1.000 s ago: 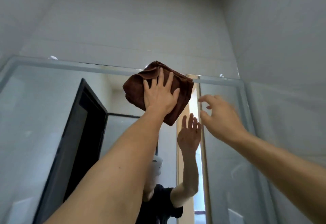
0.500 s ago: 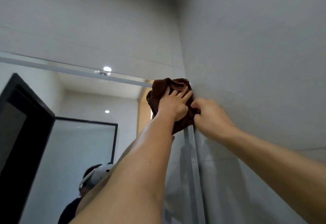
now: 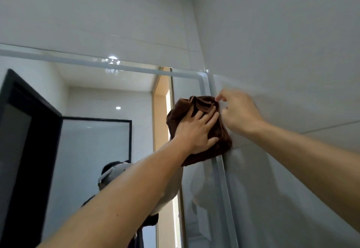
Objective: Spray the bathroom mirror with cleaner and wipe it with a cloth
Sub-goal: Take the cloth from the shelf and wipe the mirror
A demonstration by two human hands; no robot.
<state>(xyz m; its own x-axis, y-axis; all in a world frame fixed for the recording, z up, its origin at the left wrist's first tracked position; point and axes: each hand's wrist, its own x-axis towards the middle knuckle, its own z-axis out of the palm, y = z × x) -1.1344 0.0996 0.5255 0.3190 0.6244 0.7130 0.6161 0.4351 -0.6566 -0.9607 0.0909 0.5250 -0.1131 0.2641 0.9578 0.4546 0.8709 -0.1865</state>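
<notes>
A brown cloth (image 3: 220, 140) lies bunched against the mirror (image 3: 87, 150) close to its right edge, a little below the upper right corner. My left hand (image 3: 196, 130) lies flat on the cloth with fingers spread and presses it against the glass. Just to its right, my right hand (image 3: 237, 113) pinches the cloth's upper right edge between thumb and forefinger. No spray bottle is in view.
The mirror's frosted border (image 3: 204, 84) meets the tiled side wall (image 3: 282, 72) on the right. Tiled wall (image 3: 97, 13) runs above the mirror. The glass reflects a black door frame (image 3: 33, 130), ceiling lights and a person wearing a headset.
The cloth and both hands have slid down from the mirror's top right corner along its right edge. My right hand now pinches the cloth's top edge instead of resting beside it.
</notes>
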